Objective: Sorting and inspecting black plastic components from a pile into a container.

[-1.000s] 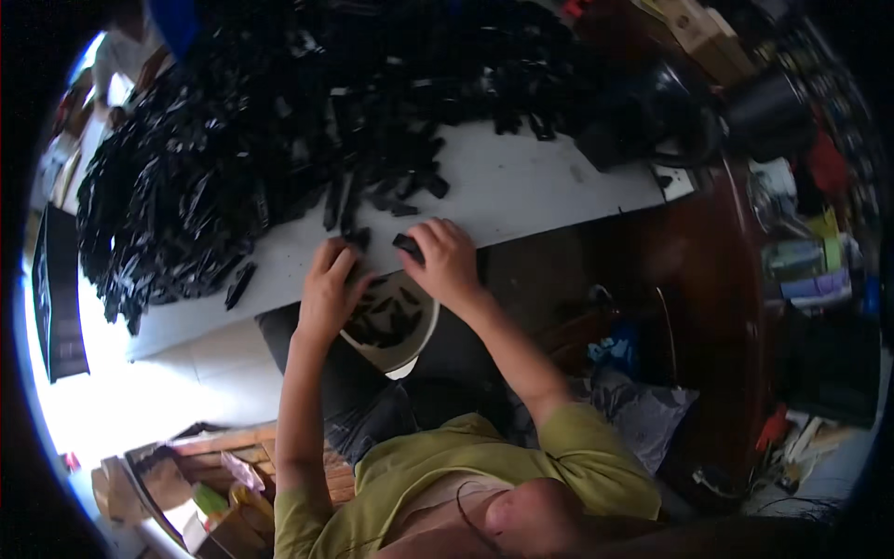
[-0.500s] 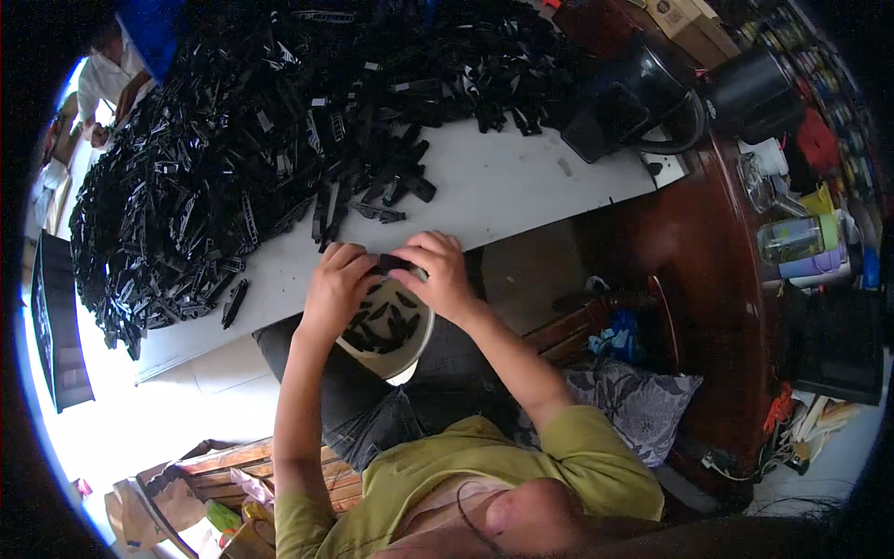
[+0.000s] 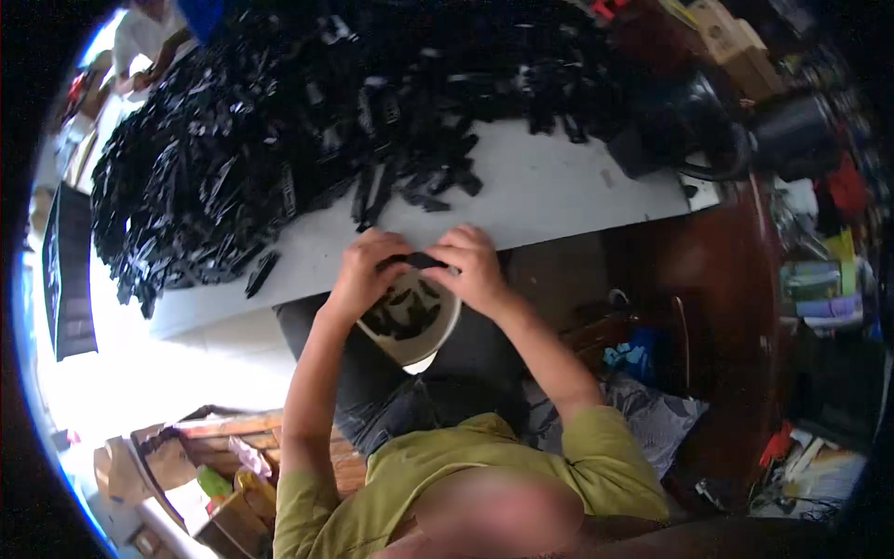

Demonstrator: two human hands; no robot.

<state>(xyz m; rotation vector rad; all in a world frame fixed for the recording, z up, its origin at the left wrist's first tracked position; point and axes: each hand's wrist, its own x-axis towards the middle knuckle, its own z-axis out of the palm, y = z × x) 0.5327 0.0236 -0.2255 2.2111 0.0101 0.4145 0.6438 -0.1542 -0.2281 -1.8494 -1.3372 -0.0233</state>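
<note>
The small black piece (image 3: 421, 260) is mostly hiding under fingers, lying left to right over the white bowl (image 3: 410, 347) near the table edge (image 3: 559, 200), with the left hand (image 3: 365, 277) and right hand (image 3: 473, 268) pinching its ends.

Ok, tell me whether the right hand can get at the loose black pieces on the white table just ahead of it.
Probably yes. The right hand sits at the table edge, pinching a small black piece with the left hand. The loose black pieces lie just beyond, nothing between, though it must free its grip first.
</note>
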